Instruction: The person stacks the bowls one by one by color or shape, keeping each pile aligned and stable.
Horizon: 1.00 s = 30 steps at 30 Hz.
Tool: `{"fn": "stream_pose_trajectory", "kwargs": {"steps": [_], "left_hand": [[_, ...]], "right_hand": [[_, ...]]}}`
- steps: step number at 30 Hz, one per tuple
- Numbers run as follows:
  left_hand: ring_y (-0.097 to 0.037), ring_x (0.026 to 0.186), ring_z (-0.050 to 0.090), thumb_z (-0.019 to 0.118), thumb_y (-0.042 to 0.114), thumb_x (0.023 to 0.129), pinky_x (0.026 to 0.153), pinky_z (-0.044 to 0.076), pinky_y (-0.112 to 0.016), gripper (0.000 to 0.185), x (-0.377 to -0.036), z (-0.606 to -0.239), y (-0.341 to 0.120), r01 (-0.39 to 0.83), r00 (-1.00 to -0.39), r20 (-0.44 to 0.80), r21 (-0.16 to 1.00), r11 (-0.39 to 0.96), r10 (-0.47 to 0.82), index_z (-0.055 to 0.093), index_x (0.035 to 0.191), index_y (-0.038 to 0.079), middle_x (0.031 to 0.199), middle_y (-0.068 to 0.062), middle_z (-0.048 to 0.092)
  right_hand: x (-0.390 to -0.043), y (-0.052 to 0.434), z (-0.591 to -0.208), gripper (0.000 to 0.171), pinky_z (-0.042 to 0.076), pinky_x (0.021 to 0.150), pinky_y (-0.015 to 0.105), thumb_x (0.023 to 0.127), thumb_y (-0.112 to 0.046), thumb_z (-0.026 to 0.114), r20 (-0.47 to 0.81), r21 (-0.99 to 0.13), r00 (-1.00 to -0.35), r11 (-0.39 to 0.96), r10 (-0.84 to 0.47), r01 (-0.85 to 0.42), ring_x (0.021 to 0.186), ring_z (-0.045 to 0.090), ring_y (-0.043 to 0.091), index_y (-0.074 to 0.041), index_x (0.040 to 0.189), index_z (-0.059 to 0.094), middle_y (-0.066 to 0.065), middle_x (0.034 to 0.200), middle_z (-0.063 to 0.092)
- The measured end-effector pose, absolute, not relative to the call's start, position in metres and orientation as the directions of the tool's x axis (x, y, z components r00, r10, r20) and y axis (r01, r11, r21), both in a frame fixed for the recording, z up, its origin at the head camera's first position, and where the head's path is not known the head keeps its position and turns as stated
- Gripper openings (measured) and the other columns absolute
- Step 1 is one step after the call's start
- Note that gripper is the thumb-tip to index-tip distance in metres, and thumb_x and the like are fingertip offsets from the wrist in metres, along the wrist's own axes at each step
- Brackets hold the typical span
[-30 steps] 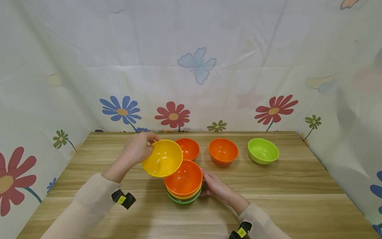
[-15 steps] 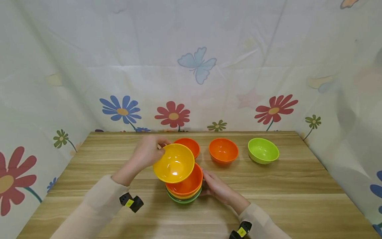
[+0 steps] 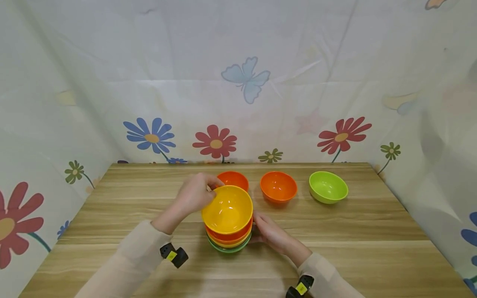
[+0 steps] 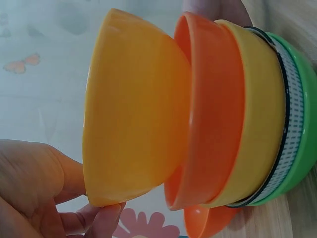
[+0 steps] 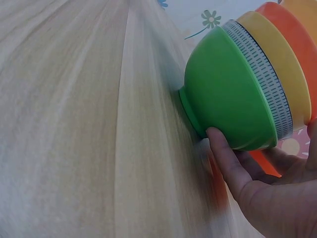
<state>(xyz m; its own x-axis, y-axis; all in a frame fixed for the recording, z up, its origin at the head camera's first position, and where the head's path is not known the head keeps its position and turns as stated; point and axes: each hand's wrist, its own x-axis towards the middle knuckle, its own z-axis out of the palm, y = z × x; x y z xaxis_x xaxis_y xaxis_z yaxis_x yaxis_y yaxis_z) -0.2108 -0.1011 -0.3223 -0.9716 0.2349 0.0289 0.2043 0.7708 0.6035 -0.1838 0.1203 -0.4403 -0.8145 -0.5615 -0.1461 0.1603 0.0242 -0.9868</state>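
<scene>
My left hand [image 3: 208, 189] pinches the far left rim of a yellow bowl [image 3: 227, 209]. That bowl sits partly inside the orange top bowl [image 3: 232, 235] of a nested stack at the table's middle. In the left wrist view the yellow bowl [image 4: 133, 109] leans slightly in the orange bowl [image 4: 213, 114], above another yellow bowl [image 4: 252, 124], a patterned rim [image 4: 286, 129] and a green bowl [image 4: 304, 94]. My left hand [image 4: 96, 210] has its fingertips at the rim. My right hand [image 3: 261, 229] holds the stack's right side. Its thumb [image 5: 223, 148] presses the green bottom bowl [image 5: 228, 89].
Three single bowls stand in a row behind the stack: an orange one [image 3: 234, 179], another orange one [image 3: 278, 187] and a light green one [image 3: 328, 187]. The wooden table [image 3: 354, 231] is enclosed by flower-print fabric walls [image 3: 238, 82] at the back and both sides.
My left hand carried the yellow bowl right and down from beside the stack into the orange top bowl. My right hand stayed at the stack.
</scene>
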Motion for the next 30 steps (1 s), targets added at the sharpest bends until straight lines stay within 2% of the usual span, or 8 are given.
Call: {"fn": "stream_pose_trajectory", "kwargs": {"steps": [6,20,30], "left_hand": [[-0.018,0.068,0.052,0.061,-0.002,0.079,0.051,0.046,-0.021,0.028,-0.213,-0.33,-0.099,0.185,-0.973,0.002,0.597,0.78,0.229,0.072,0.101,0.012,0.084,-0.002,0.063],[-0.02,0.072,0.051,0.062,-0.005,0.076,0.055,0.047,-0.021,0.028,-0.213,-0.341,-0.1,0.214,-0.968,0.022,0.584,0.783,0.248,0.073,0.097,0.01,0.079,-0.002,0.061],[-0.02,0.074,0.051,0.064,-0.004,0.076,0.058,0.049,-0.022,0.028,-0.216,-0.345,-0.1,0.171,-0.972,-0.03,0.593,0.787,0.233,0.073,0.098,0.01,0.081,-0.003,0.06]], "right_hand": [[-0.184,0.12,-0.442,0.056,0.049,0.088,0.049,0.101,-0.039,0.026,-0.139,-0.988,-0.82,0.018,-0.556,0.155,0.104,0.054,0.021,0.008,0.132,0.036,0.022,0.123,0.05],[-0.184,0.118,-0.442,0.056,0.049,0.088,0.047,0.101,-0.038,0.026,-0.152,-0.986,-0.82,0.032,-0.551,0.161,0.105,0.055,0.021,0.007,0.135,0.035,0.02,0.123,0.052],[-0.184,0.118,-0.441,0.056,0.049,0.088,0.047,0.101,-0.038,0.027,-0.155,-0.985,-0.82,0.026,-0.551,0.169,0.106,0.054,0.021,0.007,0.133,0.036,0.021,0.125,0.05]]}}
